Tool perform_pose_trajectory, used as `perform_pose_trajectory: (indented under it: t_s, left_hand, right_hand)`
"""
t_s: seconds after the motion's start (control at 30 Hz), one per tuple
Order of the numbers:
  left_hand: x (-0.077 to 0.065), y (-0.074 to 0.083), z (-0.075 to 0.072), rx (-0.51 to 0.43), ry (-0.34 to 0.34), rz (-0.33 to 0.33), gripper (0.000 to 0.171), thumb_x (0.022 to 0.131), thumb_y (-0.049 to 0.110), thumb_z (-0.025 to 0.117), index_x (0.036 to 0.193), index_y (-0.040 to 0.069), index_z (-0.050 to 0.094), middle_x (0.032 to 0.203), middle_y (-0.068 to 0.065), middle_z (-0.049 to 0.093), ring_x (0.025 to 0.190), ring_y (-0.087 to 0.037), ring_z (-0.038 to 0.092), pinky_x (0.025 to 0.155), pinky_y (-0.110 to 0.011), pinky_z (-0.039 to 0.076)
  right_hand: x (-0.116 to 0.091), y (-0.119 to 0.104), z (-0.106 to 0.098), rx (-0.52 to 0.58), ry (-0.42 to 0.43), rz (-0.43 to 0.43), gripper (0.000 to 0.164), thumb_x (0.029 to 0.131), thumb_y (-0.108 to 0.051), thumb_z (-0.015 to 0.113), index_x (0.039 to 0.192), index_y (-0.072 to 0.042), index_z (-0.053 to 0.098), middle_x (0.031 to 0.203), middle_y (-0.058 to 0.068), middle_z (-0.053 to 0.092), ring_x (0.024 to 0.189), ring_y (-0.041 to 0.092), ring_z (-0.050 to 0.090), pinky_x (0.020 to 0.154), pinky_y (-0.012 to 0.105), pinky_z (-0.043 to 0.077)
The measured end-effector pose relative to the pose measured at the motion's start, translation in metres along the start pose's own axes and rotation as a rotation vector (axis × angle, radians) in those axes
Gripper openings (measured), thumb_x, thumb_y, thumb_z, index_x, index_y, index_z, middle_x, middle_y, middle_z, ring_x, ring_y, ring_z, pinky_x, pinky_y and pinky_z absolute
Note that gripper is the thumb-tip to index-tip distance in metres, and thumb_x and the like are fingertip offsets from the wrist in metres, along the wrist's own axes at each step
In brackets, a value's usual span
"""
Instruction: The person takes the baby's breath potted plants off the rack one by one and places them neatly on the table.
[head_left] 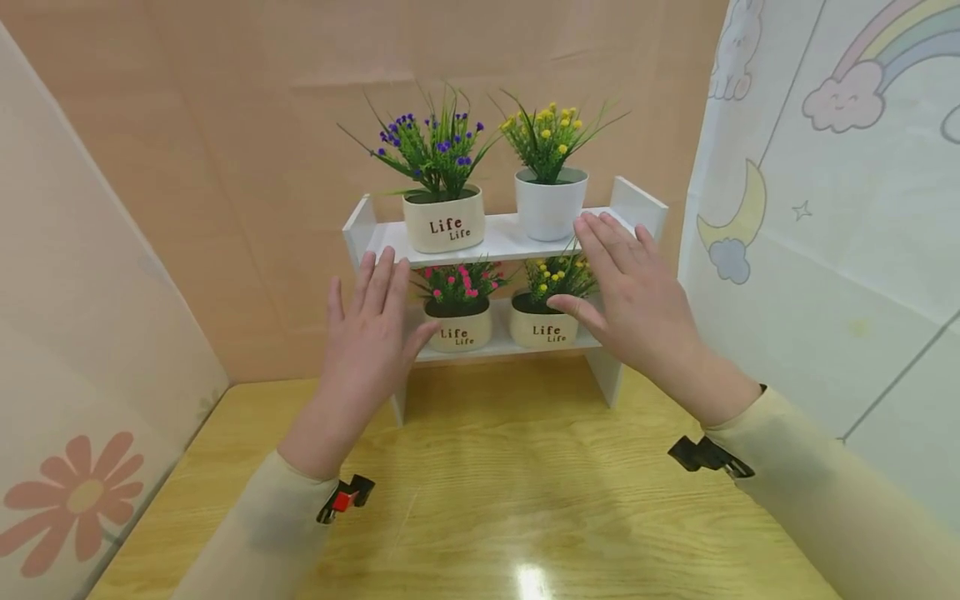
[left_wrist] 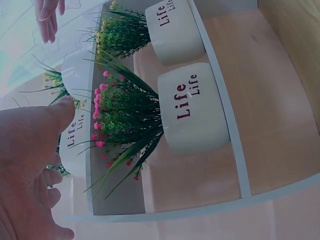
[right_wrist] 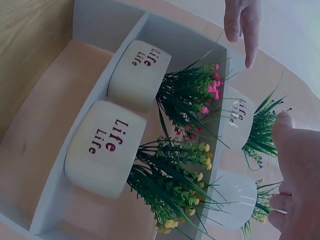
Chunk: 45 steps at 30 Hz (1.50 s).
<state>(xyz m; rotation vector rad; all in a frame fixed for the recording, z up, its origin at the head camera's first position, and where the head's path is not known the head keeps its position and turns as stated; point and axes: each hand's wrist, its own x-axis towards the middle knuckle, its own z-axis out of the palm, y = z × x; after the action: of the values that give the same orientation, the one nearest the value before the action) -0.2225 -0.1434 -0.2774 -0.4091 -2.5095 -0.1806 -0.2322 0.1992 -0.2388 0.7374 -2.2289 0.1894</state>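
Wood-grain table [head_left: 525,500]: white two-tier shelf [head_left: 637,204] stands on it | Upper board [head_left: 500,239]: cream pot of purple flowers [head_left: 444,218] left, white pot of yellow flowers [head_left: 550,204] right | Lower board [head_left: 500,340]: cream pot of pink flowers [head_left: 468,323] left, cream pot of yellow flowers [head_left: 538,327] right

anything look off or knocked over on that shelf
Nothing looks tipped or spilled. The one mismatch is the white pot at top right on the shelf: its visible side is plain, while the three cream pots say "Life".
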Motion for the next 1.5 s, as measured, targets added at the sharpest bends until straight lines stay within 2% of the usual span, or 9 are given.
perform_pose_trajectory:
  t_s: [0.13,0.23,0.33,0.43,0.57,0.73,0.93,1.17,1.5]
  left_hand:
    - [0.005,-0.001,0.0,0.012,-0.015,-0.007,0.093,0.111,0.06,0.059,0.177,0.009,0.018,0.184,-0.014,0.012,0.17,-0.032,0.0,0.132,-0.067,-0.002]
    - [0.009,-0.002,0.001,0.015,-0.026,-0.014,0.092,0.111,0.06,0.057,0.177,0.008,0.018,0.185,-0.013,0.01,0.17,-0.032,-0.001,0.132,-0.067,-0.002]
    - [0.012,-0.003,0.001,0.013,-0.027,-0.018,0.092,0.112,0.059,0.057,0.176,0.006,0.018,0.185,-0.013,0.01,0.171,-0.031,-0.001,0.132,-0.068,0.0]
    - [0.015,-0.003,0.0,0.013,-0.029,-0.017,0.092,0.112,0.059,0.057,0.177,0.006,0.018,0.185,-0.012,0.011,0.171,-0.03,-0.001,0.132,-0.068,0.001]
    - [0.02,-0.003,0.0,0.014,-0.036,-0.012,0.093,0.112,0.059,0.057,0.177,0.007,0.016,0.185,-0.012,0.011,0.171,-0.029,-0.003,0.132,-0.067,-0.002]
    - [0.025,-0.004,0.002,0.014,-0.062,-0.017,0.093,0.112,0.059,0.057,0.177,0.007,0.016,0.185,-0.012,0.01,0.17,-0.029,-0.005,0.132,-0.066,-0.003]
    - [0.027,-0.007,0.006,-0.001,-0.058,-0.027,0.094,0.111,0.058,0.059,0.176,0.005,0.019,0.184,-0.015,0.014,0.17,-0.033,0.001,0.132,-0.067,-0.002]
    - [0.028,-0.011,0.008,-0.014,-0.058,-0.036,0.094,0.11,0.058,0.061,0.176,0.004,0.019,0.183,-0.017,0.017,0.17,-0.035,0.004,0.131,-0.069,0.001]
    - [0.029,-0.013,0.012,0.013,-0.081,-0.046,0.096,0.11,0.061,0.06,0.176,0.004,0.019,0.182,-0.017,0.019,0.17,-0.036,0.006,0.131,-0.07,0.004]
  right_hand:
    - [0.01,0.006,0.0,0.004,0.003,0.018,0.099,0.097,-0.045,0.084,0.168,0.004,0.036,0.17,0.025,0.043,0.16,0.041,0.037,0.132,0.06,0.021]
    - [0.017,0.01,-0.001,0.032,-0.026,0.084,0.099,0.1,-0.045,0.082,0.171,0.001,0.033,0.169,0.027,0.042,0.158,0.046,0.037,0.131,0.06,0.025]
    - [0.024,0.013,-0.005,0.069,-0.086,0.177,0.098,0.104,-0.048,0.077,0.175,-0.005,0.025,0.171,0.025,0.039,0.158,0.047,0.035,0.127,0.064,0.031]
    - [0.031,0.016,-0.009,0.102,-0.156,0.271,0.097,0.108,-0.055,0.069,0.178,-0.014,0.016,0.176,0.023,0.031,0.162,0.046,0.029,0.121,0.072,0.035]
    - [0.04,0.022,-0.011,0.141,-0.202,0.352,0.096,0.109,-0.064,0.059,0.179,-0.018,0.011,0.181,0.022,0.021,0.164,0.047,0.023,0.119,0.078,0.033]
    - [0.049,0.028,-0.01,0.19,-0.198,0.378,0.097,0.109,-0.066,0.056,0.179,-0.015,0.012,0.182,0.019,0.019,0.166,0.045,0.021,0.123,0.076,0.028]
    - [0.061,0.031,-0.008,0.238,-0.211,0.392,0.102,0.108,-0.07,0.055,0.179,-0.014,0.007,0.183,0.016,0.013,0.168,0.041,0.015,0.131,0.066,0.018]
    - [0.074,0.032,-0.005,0.266,-0.224,0.434,0.105,0.106,-0.073,0.055,0.179,-0.02,0.0,0.184,0.014,0.007,0.168,0.039,0.012,0.13,0.068,0.018]
    - [0.086,0.035,0.001,0.325,-0.245,0.48,0.111,0.105,-0.074,0.055,0.178,-0.015,-0.003,0.184,0.016,0.0,0.168,0.043,0.011,0.131,0.066,0.017]
